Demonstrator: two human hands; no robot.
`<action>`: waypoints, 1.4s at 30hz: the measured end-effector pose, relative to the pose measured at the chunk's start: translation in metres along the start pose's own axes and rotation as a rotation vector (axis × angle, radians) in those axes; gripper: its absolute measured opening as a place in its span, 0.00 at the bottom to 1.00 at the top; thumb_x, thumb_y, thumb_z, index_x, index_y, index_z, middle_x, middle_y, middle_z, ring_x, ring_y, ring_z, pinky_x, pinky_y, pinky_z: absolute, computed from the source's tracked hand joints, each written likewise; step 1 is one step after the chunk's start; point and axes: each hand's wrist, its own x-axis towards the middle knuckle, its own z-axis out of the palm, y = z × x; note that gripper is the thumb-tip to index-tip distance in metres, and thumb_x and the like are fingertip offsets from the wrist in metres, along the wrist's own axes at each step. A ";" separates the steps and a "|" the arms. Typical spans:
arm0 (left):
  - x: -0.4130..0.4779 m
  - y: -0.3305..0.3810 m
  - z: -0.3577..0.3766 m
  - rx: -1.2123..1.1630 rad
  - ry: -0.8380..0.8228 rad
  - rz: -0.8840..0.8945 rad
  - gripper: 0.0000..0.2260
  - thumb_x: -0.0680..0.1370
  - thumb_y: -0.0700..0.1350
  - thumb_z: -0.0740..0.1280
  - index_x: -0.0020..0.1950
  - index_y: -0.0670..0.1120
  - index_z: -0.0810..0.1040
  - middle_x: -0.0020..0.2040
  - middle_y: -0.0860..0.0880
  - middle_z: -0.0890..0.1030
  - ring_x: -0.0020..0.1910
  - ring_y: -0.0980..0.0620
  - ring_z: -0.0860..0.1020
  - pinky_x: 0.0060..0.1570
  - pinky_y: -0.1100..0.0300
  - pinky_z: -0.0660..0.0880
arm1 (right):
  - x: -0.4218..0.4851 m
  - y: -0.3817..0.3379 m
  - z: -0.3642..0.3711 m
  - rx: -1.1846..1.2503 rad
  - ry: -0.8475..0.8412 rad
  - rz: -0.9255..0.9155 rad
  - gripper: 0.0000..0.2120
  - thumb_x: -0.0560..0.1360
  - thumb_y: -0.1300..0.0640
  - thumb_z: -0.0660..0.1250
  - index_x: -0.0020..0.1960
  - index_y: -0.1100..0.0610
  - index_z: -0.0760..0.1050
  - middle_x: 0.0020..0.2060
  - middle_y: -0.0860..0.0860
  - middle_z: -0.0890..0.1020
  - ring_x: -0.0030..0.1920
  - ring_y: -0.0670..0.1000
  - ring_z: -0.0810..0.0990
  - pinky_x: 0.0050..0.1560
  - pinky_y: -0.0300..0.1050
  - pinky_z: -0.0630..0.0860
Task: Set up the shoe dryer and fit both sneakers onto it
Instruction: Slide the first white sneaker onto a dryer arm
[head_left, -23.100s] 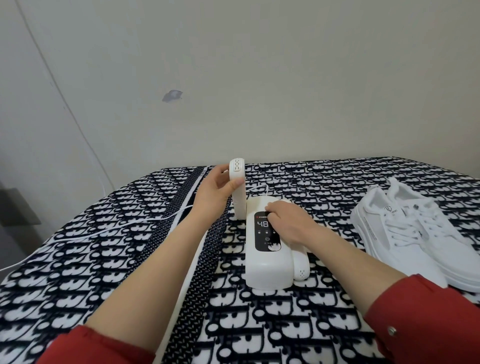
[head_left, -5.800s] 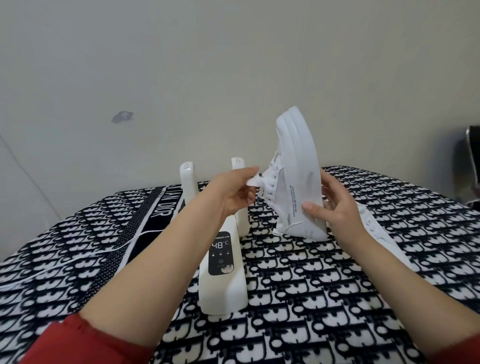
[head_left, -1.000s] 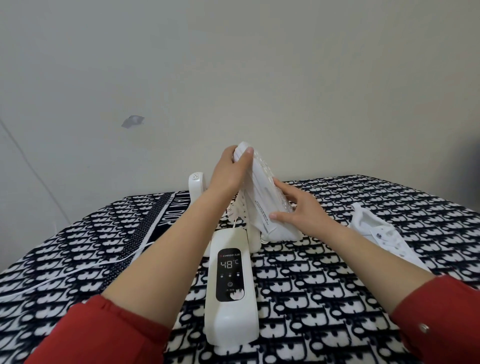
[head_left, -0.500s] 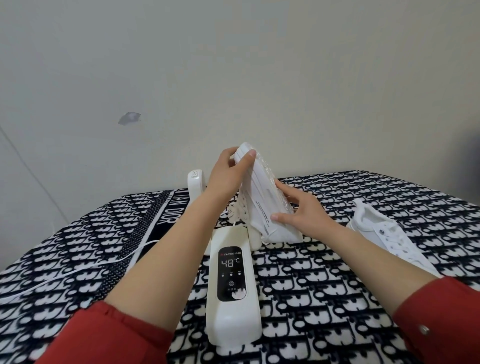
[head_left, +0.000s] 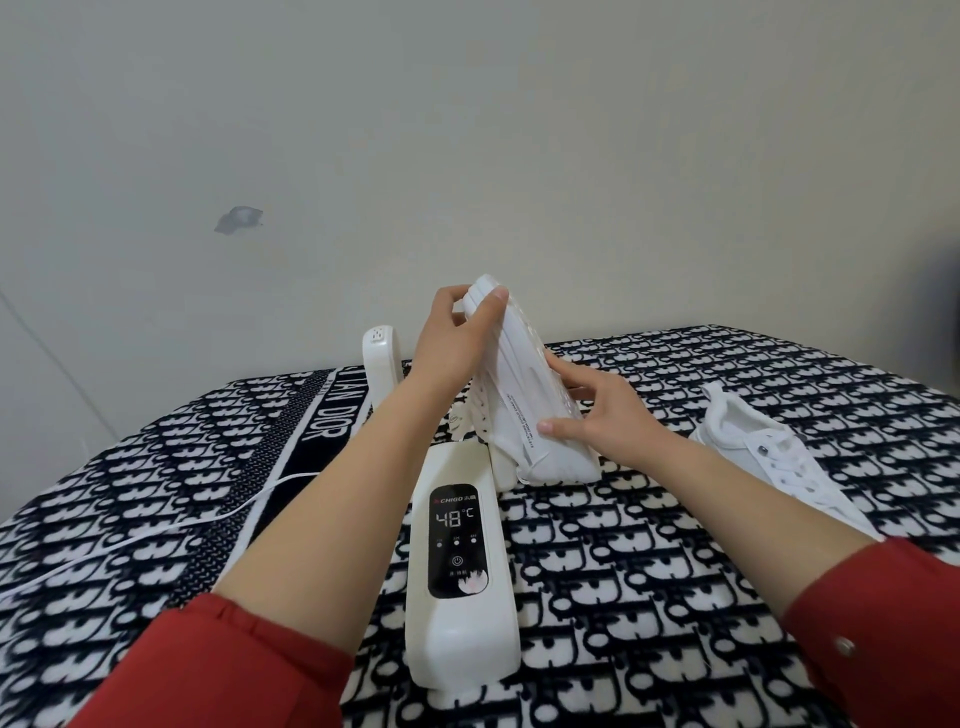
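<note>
Head view: both hands, left hand (head_left: 457, 338) and right hand (head_left: 610, 421), have fingers clamped on the sneaker (head_left: 524, 395), tilted over the shoe dryer (head_left: 460, 561); pushing unevenly could topple the dryer.

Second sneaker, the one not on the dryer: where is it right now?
The second sneaker lies on the patterned blanket at the right of the head view, just beyond the right forearm, apart from the dryer and untouched.

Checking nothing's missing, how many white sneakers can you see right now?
2. One sneaker stands sole-up over the dryer's right arm, held by the left hand and right hand; the other sneaker lies on the blanket, right.
</note>
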 end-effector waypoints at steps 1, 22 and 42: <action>0.001 -0.001 0.000 -0.003 0.000 0.000 0.23 0.70 0.67 0.64 0.60 0.59 0.69 0.54 0.55 0.79 0.50 0.55 0.80 0.39 0.59 0.72 | 0.000 0.001 0.001 0.003 0.002 -0.001 0.42 0.64 0.56 0.81 0.73 0.47 0.67 0.63 0.39 0.76 0.55 0.34 0.78 0.59 0.35 0.74; 0.002 -0.008 0.014 -0.009 0.014 0.029 0.22 0.70 0.66 0.65 0.59 0.58 0.69 0.50 0.55 0.79 0.48 0.54 0.80 0.45 0.54 0.77 | -0.011 0.017 0.012 0.038 0.050 -0.032 0.40 0.69 0.55 0.77 0.75 0.44 0.63 0.68 0.44 0.75 0.66 0.43 0.74 0.67 0.55 0.72; -0.017 -0.014 0.007 0.070 -0.025 -0.004 0.24 0.79 0.60 0.56 0.74 0.55 0.63 0.58 0.57 0.74 0.57 0.54 0.72 0.52 0.59 0.68 | -0.036 0.014 0.094 -0.510 0.522 0.129 0.57 0.62 0.47 0.77 0.78 0.54 0.43 0.66 0.59 0.66 0.61 0.59 0.71 0.60 0.53 0.73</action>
